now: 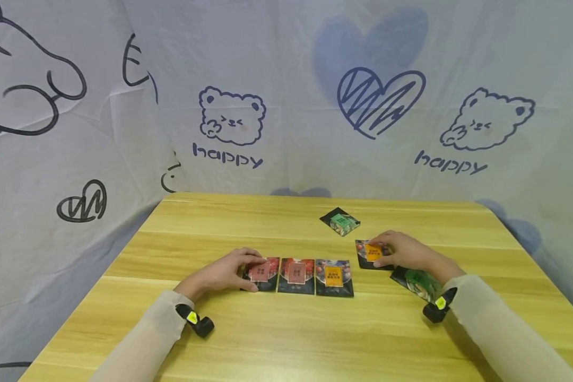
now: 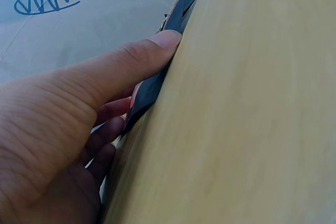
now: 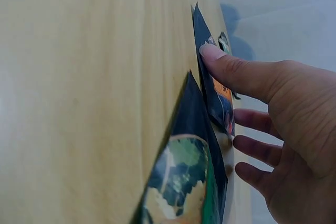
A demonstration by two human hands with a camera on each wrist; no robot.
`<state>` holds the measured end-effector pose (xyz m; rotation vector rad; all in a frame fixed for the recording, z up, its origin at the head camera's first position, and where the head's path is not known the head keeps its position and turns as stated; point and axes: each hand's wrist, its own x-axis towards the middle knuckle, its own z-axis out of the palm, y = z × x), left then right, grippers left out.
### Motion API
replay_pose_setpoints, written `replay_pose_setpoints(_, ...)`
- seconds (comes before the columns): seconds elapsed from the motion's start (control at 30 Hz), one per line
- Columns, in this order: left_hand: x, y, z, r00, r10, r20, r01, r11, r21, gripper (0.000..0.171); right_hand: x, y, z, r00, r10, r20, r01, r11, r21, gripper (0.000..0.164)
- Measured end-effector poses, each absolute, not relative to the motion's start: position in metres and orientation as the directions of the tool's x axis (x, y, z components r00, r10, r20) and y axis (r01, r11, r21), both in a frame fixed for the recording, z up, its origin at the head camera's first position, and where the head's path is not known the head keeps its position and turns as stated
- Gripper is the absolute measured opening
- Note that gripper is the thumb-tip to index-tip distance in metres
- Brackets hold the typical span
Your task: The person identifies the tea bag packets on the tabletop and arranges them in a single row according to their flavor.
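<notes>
To steady it, seemingly, the left hand (image 1: 228, 269) gripped a rectangular, black, pink-labelled glossy packet (image 1: 265, 273), while the right hand (image 1: 407, 252) pinched a rectangular, black, orange-labelled glossy packet (image 1: 370, 257) edgewise, apparently for control.

Off-white L sleeve (image 1: 145, 335) ending behind L hand (image 1: 229, 269), matching R sleeve (image 1: 503, 321) behind R hand (image 1: 413, 253), blk L strap (image 1: 183, 308) at wrist w/ sm. rounded blk L cam (image 1: 203, 327) + yellow L patch (image 1: 192, 318), blk R strap (image 1: 451, 293) w/ blk R cam (image 1: 433, 313) + yellow R patch (image 1: 440, 303)
</notes>
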<state>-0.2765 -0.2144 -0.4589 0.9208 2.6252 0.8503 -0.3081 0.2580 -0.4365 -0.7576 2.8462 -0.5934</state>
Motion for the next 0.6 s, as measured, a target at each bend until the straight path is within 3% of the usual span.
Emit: replay_pose_setpoints(0.6, -0.275, -0.212, -0.454, -0.772, 0.634, -0.036, 0.495, 0.637, 0.591, 0.072, -0.283, 0.247, -0.437, -0.842, -0.539, -0.02, -0.496, 0.789, -0.362, 0.064)
